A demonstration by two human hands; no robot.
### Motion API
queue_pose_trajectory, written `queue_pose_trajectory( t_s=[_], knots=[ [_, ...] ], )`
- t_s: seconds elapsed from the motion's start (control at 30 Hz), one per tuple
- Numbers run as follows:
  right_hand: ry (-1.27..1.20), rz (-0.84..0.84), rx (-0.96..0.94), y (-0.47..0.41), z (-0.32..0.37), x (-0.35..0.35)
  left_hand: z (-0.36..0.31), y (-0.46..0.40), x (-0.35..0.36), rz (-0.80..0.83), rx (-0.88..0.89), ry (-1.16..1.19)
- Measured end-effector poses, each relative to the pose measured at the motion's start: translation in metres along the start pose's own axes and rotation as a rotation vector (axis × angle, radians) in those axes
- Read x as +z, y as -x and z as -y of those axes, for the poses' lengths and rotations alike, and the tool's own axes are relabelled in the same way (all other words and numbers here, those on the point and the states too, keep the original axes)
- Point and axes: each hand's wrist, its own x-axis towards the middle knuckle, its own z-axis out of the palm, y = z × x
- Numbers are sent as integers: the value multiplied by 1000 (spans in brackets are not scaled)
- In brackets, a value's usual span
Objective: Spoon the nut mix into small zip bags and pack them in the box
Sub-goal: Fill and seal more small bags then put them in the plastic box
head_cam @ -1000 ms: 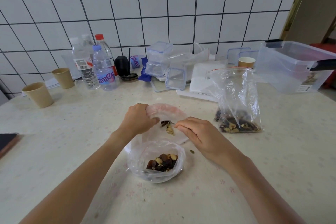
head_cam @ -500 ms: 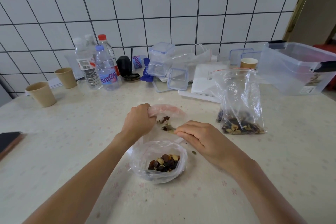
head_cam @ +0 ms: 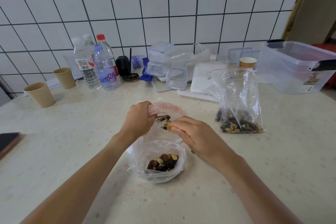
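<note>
At the near centre of a pale speckled table (head_cam: 63, 151), a small zip bag (head_cam: 143, 160) lies with a clump of dark and tan nut mix (head_cam: 163, 162) settled in its near end, its mouth lifted toward the far side. The person's left hand (head_cam: 139, 119) curls its fingers round the pink-striped rim of the bag's mouth, holding it up and open. The right hand (head_cam: 192, 132) sits just right of that opening, fingers pressed together and curled around the handle of a spoon (head_cam: 164, 117), whose bowl, loaded with nuts and raisins, is at the bag's mouth; most of the handle is hidden in the fist. A single stray seed (head_cam: 192, 151) lies on the table beside the right wrist. Farther right stands a large zip bag (head_cam: 236, 96) with a red seal, upright and open, more nut mix pooled in its bottom. At the left edge a dark phone (head_cam: 8, 142) lies flat. Along the far side, against a white tiled wall (head_cam: 163, 5), are two paper cups (head_cam: 41, 94) at left, several water bottles (head_cam: 104, 67), stacked small clear containers (head_cam: 158, 60), a white flat box (head_cam: 203, 80), another paper cup, and at far right a large clear plastic box (head_cam: 294, 71), well apart from the hands.
</note>
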Motion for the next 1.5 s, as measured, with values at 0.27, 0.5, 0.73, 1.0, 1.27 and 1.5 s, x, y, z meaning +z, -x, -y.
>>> queue_pose_trajectory(
  t_s=[0.27, 0.5, 0.73, 1.0, 1.27, 1.5],
  knots=[
    [59, 101, 2, 4, 6, -4, 2, -2, 7, -85, 14, 9],
    [81, 100, 17, 10, 6, -10, 4, -3, 5, -144, 52, -57],
    [2, -36, -12, 9, 6, -8, 0, 2, 2, -136, 77, -39],
    [72, 41, -15, 4, 6, -4, -9, 7, -2, -153, 95, -45],
    [-61, -28, 31, 12, 1, -7, -7, 6, -7, -196, 72, -62],
    [-191, -254, 157, 11, -8, 0, -2, 11, -8, -180, 14, -99]
  ],
)
